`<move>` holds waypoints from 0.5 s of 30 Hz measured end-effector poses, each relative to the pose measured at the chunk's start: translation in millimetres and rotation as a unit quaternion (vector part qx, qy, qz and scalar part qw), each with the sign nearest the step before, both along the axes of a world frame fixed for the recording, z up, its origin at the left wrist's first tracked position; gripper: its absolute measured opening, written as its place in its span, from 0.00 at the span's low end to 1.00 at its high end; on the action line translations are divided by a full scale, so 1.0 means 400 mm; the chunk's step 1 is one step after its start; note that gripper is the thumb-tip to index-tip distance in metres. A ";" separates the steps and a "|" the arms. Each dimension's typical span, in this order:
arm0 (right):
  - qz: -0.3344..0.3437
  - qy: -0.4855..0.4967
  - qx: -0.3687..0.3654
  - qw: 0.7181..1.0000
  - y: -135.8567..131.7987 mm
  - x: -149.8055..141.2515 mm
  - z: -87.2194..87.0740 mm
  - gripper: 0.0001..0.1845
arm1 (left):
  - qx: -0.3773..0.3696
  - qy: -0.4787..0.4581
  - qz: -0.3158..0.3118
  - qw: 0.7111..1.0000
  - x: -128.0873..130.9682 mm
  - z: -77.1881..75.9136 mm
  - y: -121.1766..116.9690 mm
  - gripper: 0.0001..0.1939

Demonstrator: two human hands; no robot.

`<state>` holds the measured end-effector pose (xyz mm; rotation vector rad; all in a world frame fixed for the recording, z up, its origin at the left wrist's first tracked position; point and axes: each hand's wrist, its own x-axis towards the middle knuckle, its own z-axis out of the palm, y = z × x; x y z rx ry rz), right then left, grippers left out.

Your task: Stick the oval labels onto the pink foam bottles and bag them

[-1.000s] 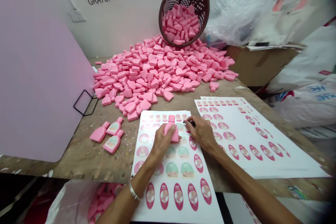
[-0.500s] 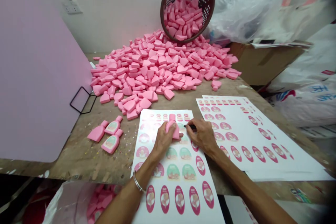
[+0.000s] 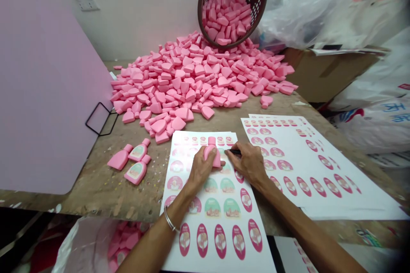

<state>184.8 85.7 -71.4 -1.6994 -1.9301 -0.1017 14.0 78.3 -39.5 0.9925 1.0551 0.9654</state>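
Well, the left hand [image 3: 201,169] was curled over a pink foam bottle shape [image 3: 215,160], its fingers and thumb wrapped around the shape's lower body and holding it against the upper part of a white sticker sheet [image 3: 169,239]. The shape's long axis ran almost straight away from the person, along the sheet, with its narrow neck pointing toward the far edge. The left hand was the one in contact, on the shape's near side. The right hand [image 3: 250,164] lay just to the right of the shape, apparently not touching it, with its fingers pinched around a small dark implement [image 3: 235,152] whose tip pointed left toward the foam; those fingers hid most of it, so I could not tell what kind of tool it was. Both forearms angled inward from the bottom corners, with a silver bangle [image 3: 169,218] on the left wrist. Three more bottle shapes [image 3: 136,166] lay on the worn wooden bench [image 3: 89,192] left of the sheet, two of them labelled, and a heap of pink foam shapes [image 3: 192,72] spread beyond, below a tilted basket [image 3: 232,4].
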 end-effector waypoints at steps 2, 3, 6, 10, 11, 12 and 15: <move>0.014 -0.012 0.020 1.000 -0.007 -0.008 0.003 0.10 | -0.002 -0.005 0.005 1.000 0.002 0.002 0.000 0.19; 0.028 -0.014 0.035 0.999 -0.012 -0.012 0.006 0.10 | -0.006 -0.012 0.008 1.000 0.003 0.002 0.000 0.19; 0.043 0.039 0.067 0.996 -0.025 -0.015 0.029 0.10 | -0.021 -0.043 0.023 0.999 0.003 -0.001 0.002 0.21; -0.020 0.318 0.000 0.948 -0.034 -0.005 0.093 0.13 | -0.034 -0.086 0.040 0.995 -0.008 0.008 0.001 0.22; -0.021 0.377 -0.029 0.926 -0.036 -0.005 0.110 0.14 | -0.044 -0.112 0.044 0.992 -0.013 0.016 -0.002 0.23; -0.014 0.414 -0.057 0.908 -0.038 -0.008 0.125 0.15 | -0.060 -0.142 0.047 0.987 -0.018 0.027 -0.006 0.23; 0.030 0.430 -0.115 0.895 -0.051 -0.034 0.157 0.18 | -0.112 -0.211 0.046 0.970 -0.034 0.069 -0.027 0.26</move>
